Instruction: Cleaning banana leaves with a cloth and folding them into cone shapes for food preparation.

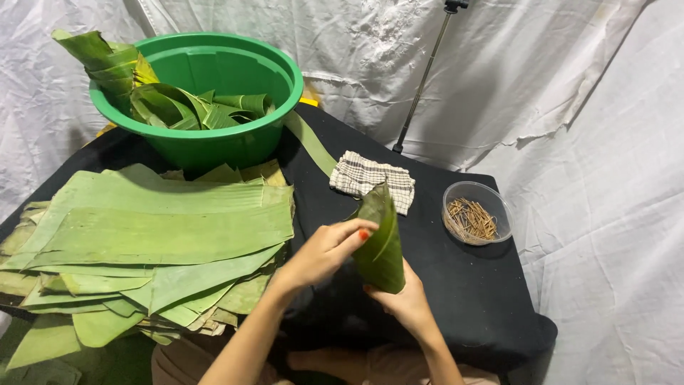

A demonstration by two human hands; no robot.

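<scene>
From the head camera, the left hand (322, 251) and the right hand (407, 303) together hold a glossy dark-green banana leaf rolled into a cone (381, 242), raised just above the black cloth-covered table (456, 285) near its front edge; the left fingers press on the cone's side with the thumb against the fold, while the right hand cups its lower end from beneath, both closed on the leaf. The cone looks shaped but not pinned, as no stick shows in it. Several finished-looking folded leaf pieces (203, 107) already lie in the round green plastic basin (246, 146) at the back left, with more draped over its rim, and a thick stack of flat, ribbed, pale-green banana leaf sheets (149, 235) lies to the left, so much material appears unused. A checked woven cloth (360, 175), folded, sits behind the cone, and a small clear round plastic bowl of thin brown wooden sticks (472, 217) stands to the right. Wrinkled white sheeting (570, 85) hangs behind.
</scene>
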